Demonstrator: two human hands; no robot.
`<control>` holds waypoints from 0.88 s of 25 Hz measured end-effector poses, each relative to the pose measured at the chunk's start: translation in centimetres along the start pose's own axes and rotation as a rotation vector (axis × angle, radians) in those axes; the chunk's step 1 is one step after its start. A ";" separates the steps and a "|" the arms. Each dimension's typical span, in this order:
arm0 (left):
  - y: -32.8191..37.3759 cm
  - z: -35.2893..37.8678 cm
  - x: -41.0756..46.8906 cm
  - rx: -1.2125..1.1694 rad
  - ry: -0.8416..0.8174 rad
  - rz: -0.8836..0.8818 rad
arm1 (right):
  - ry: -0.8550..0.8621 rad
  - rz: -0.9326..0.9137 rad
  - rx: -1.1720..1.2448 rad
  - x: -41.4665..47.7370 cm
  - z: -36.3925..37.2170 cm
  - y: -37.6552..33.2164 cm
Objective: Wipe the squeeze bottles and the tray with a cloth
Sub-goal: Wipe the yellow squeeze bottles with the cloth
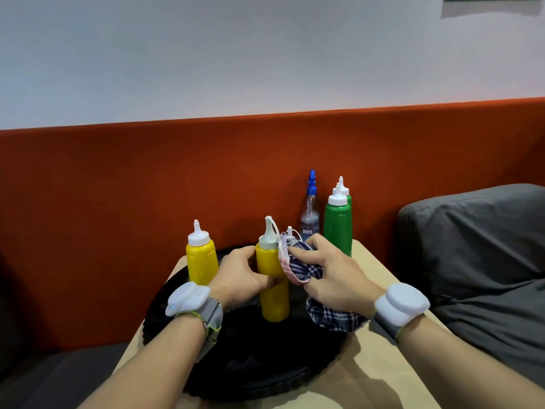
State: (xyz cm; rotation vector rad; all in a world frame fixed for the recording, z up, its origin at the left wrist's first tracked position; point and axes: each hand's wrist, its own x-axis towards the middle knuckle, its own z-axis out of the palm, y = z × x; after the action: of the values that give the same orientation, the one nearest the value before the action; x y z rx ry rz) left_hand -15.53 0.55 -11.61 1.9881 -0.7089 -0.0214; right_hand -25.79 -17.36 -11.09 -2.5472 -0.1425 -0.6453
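A round black tray [259, 367] lies on a small beige table. My left hand [240, 274] grips a yellow squeeze bottle [272, 293] with a white cap, standing in the tray's middle. My right hand [330, 274] holds a blue-and-white checked cloth [298, 265] bunched against the bottle's right shoulder; the cloth's loose end hangs below my palm. A second yellow bottle [202, 256] stands at the tray's left. The white tip of another bottle [289, 230] peeks out behind the cloth. Two green bottles [337, 225] stand on the table at the back right.
A clear spray bottle with a blue nozzle [310, 212] stands beside the green bottles, against an orange-red padded backrest [147, 187]. A grey cushion [477, 255] lies right of the table [383, 388]. Both wrists carry white wrist devices.
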 end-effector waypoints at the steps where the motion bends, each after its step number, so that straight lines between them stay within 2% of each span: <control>1: 0.1 0.1 0.1 0.033 0.003 0.001 | 0.021 0.025 0.026 0.3 -0.3 0.0; 5: 0.8 0.2 -0.1 0.074 0.040 -0.026 | -0.061 0.057 0.020 1.0 -0.2 -0.6; 9: 1.4 0.1 -0.8 0.260 0.104 -0.065 | -0.018 0.093 0.103 0.4 -1.2 0.5; 10: 1.4 0.0 -0.8 0.252 0.081 -0.089 | -0.003 0.127 0.123 0.4 -1.6 0.6; 12: 1.2 -0.2 -0.8 0.083 -0.036 -0.093 | 0.008 0.155 0.183 0.2 -2.3 0.3; 15: 0.8 -0.3 -0.8 -0.056 -0.112 -0.041 | 0.012 0.068 0.265 -0.2 -3.0 -1.5; 22: 0.4 0.9 -0.8 -0.039 0.077 -0.004 | -0.140 0.084 -0.129 1.9 -2.6 -5.4</control>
State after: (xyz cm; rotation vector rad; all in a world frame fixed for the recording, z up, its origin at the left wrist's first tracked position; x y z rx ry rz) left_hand -16.59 0.11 -11.96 1.9426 -0.6499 0.0390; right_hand -26.40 -13.99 -5.82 -2.7065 -0.0429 -0.4569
